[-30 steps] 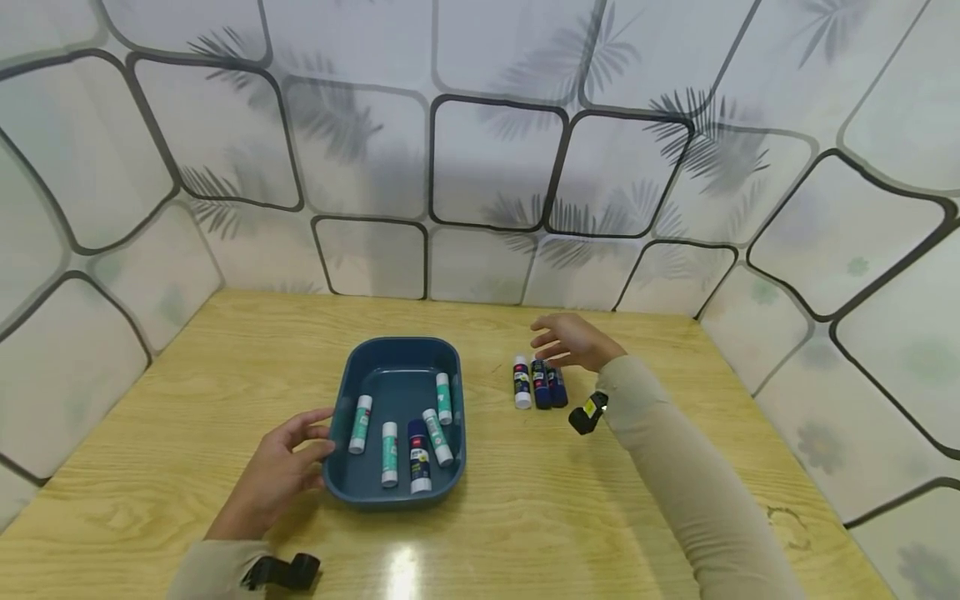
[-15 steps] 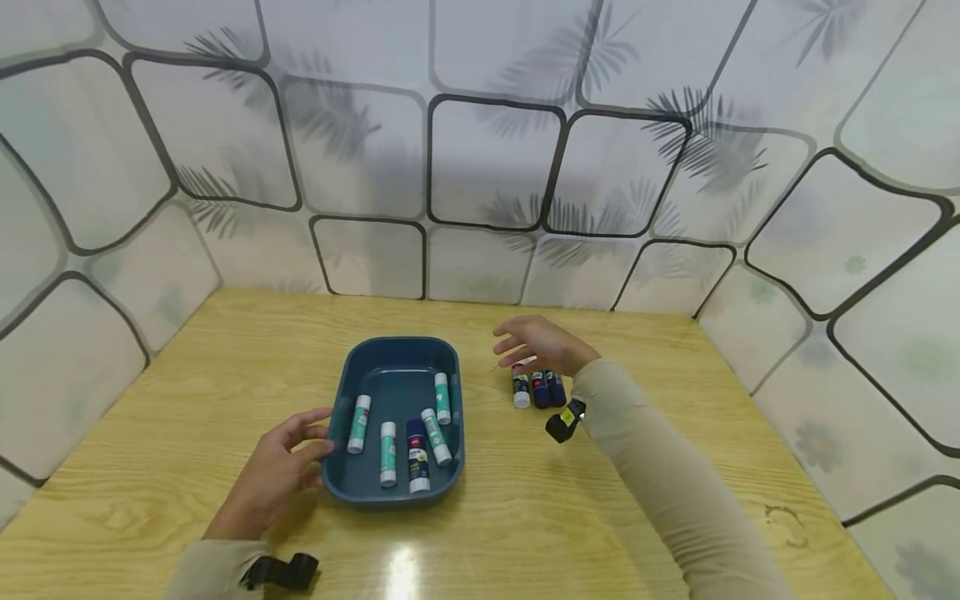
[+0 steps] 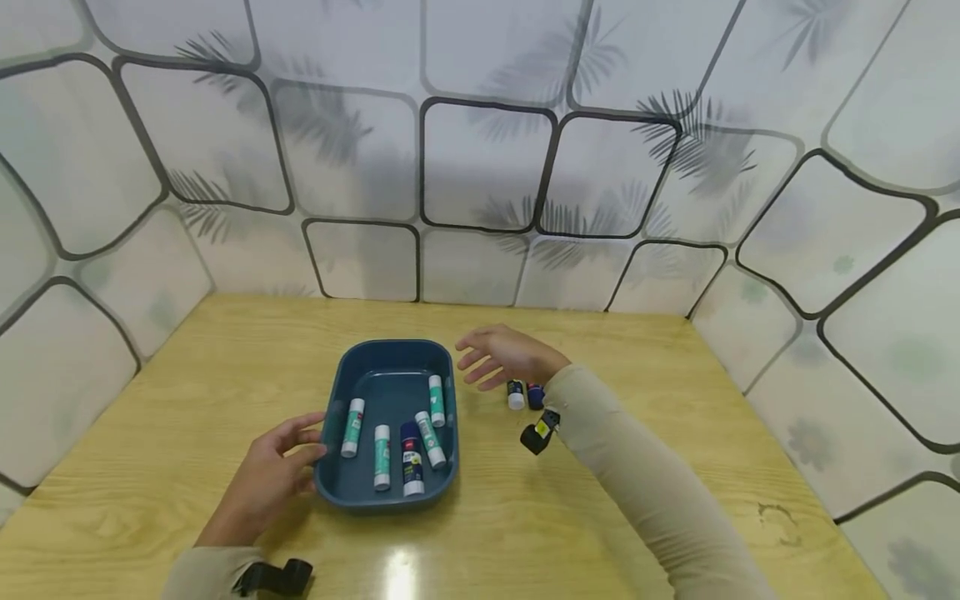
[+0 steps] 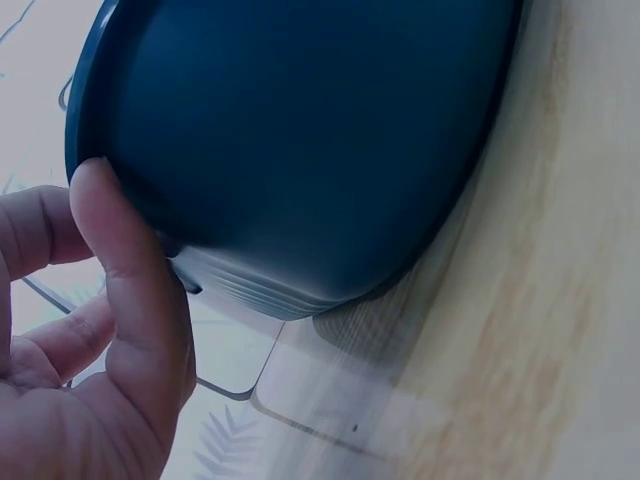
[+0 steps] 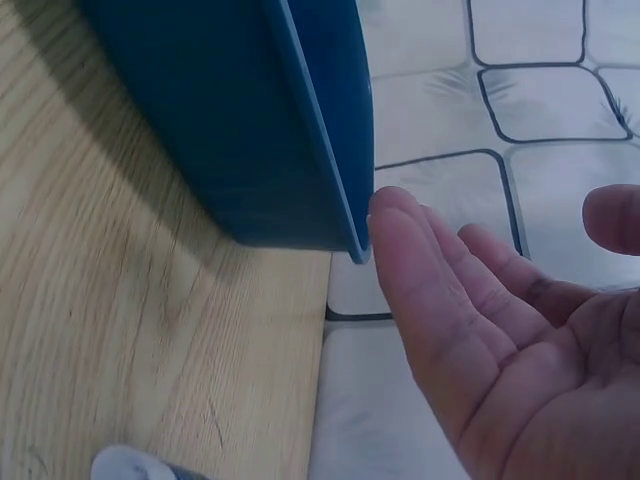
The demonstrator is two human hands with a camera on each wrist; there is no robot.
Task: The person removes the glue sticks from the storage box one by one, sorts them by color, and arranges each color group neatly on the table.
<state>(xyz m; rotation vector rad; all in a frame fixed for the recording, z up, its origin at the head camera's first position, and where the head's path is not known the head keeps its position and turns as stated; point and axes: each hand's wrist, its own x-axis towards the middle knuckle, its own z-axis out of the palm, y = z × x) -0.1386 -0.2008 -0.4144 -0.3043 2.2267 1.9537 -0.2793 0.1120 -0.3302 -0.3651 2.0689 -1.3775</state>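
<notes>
A dark blue plastic tub (image 3: 393,387) stands on the table. In it lie several slim green-and-white glue sticks (image 3: 382,457) and a thicker navy glue stick (image 3: 412,459). My left hand (image 3: 272,477) touches the tub's left side, its thumb (image 4: 125,250) at the rim in the left wrist view. My right hand (image 3: 510,356) hovers by the tub's right rim, fingers extended, holding nothing. Under its wrist, a navy glue stick with a white end (image 3: 515,395) and a navy-ended glue stick (image 3: 535,397) show partly; my arm hides the rest.
The wooden table (image 3: 480,533) ends at a patterned curtain (image 3: 480,167) behind and at both sides. In the right wrist view, a glue stick's white end (image 5: 130,466) shows at the bottom edge.
My right hand has moved left from above the navy glue sticks to beside the tub's right rim. My left hand stays at the tub, and the glue sticks inside have not moved.
</notes>
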